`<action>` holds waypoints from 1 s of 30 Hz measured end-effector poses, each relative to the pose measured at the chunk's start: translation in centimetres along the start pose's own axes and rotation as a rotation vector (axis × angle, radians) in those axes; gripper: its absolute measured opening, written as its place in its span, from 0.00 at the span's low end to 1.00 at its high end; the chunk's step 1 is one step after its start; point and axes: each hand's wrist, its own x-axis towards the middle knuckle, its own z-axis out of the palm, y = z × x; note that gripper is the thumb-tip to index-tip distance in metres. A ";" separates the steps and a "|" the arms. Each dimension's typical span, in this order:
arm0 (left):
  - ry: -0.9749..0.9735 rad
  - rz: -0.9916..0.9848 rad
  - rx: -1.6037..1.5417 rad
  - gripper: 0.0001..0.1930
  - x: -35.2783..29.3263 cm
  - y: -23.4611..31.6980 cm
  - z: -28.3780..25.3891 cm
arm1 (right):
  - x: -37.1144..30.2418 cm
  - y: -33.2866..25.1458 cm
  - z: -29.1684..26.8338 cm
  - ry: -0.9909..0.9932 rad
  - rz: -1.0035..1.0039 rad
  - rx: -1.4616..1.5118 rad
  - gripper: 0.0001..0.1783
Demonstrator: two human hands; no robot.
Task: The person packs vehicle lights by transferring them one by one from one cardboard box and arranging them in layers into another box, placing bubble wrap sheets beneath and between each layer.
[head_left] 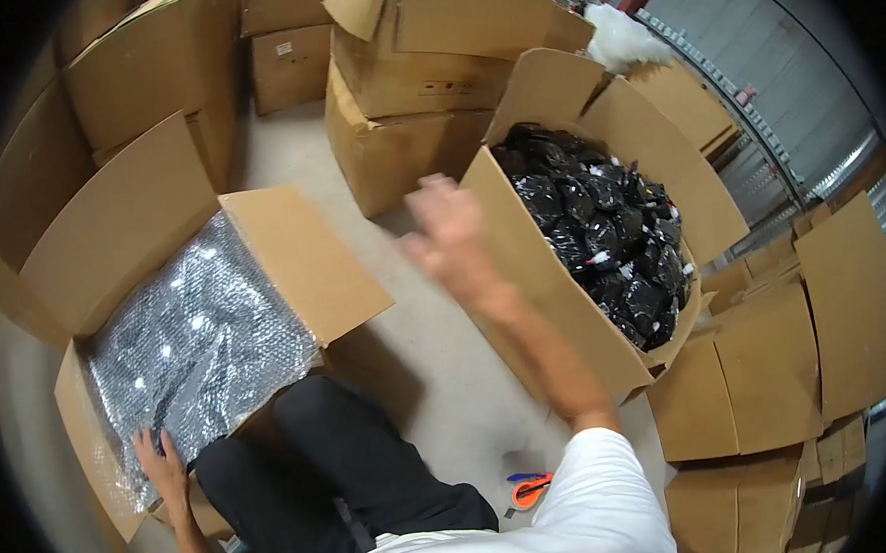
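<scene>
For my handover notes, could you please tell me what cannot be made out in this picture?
Head view: anything beneath the bubble wrap in the open left box, covered by that wrap.
Head view: contents of the black bags, hidden by the bags themselves.
Head view: fine detail of the right hand, blurred.
Head view: print on the white label of a back box, too small to read.

Cartons (433,82) stacked at the back — white plastic (626,37) near them — an orange object (521,494) on the floor (459,391).
</scene>
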 end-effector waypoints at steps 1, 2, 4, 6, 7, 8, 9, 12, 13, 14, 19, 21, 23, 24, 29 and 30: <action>0.036 -0.046 0.023 0.24 -0.2 -0.9 -0.3 | -0.7 1.1 -3.3 0.058 0.204 -0.037 0.29; 0.072 -0.083 0.032 0.23 0.2 -1.0 -0.1 | -3.2 6.3 -5.1 0.112 0.169 -0.290 0.27; 0.041 -0.089 0.020 0.22 1.2 2.3 -0.1 | -7.8 9.1 -10.3 -0.033 0.446 -0.298 0.26; 0.018 -0.103 0.028 0.22 1.0 4.5 -0.9 | -12.5 9.8 -11.9 -0.292 0.618 -0.371 0.27; 0.028 -0.088 0.020 0.21 1.0 4.6 -1.2 | -13.2 9.0 -12.6 -0.545 0.766 -0.361 0.28; 0.040 -0.075 0.013 0.21 0.8 4.7 -1.6 | -13.8 9.9 -12.5 -0.545 0.759 -0.342 0.28; 0.053 -0.074 0.015 0.21 0.7 5.0 -1.5 | -14.4 11.1 -12.7 -0.511 0.701 -0.331 0.29; 0.052 -0.063 -0.025 0.18 0.5 5.5 -1.9 | -10.1 11.5 -10.5 -0.468 0.592 -0.350 0.28; 0.078 -0.074 -0.020 0.18 0.4 5.6 -2.1 | -8.3 11.5 -9.1 -0.405 0.567 -0.387 0.28; 0.073 -0.082 -0.040 0.18 0.3 5.5 -2.4 | -6.5 12.1 -7.6 -0.388 0.541 -0.372 0.28; 0.166 -0.022 -0.100 0.15 -0.2 6.9 -1.0 | -4.0 20.7 -3.6 -0.434 0.706 -0.152 0.27; 0.159 -0.079 -0.106 0.15 -0.4 7.6 -2.6 | -4.4 19.1 -2.3 -0.445 0.725 -0.171 0.26; 0.147 -0.114 -0.150 0.14 -0.1 8.8 -2.7 | -5.1 18.0 -2.6 -0.430 0.772 -0.222 0.24; 0.140 -0.105 -0.149 0.14 -0.2 8.3 -2.6 | -4.9 16.5 -2.3 -0.428 0.767 -0.244 0.23; 0.119 -0.070 -0.216 0.15 0.2 7.5 -1.6 | -7.3 12.1 -4.0 -0.403 0.659 -0.192 0.21; 0.139 -0.069 -0.188 0.15 0.0 6.6 -1.4 | -8.5 11.1 -4.1 -0.412 0.637 -0.183 0.21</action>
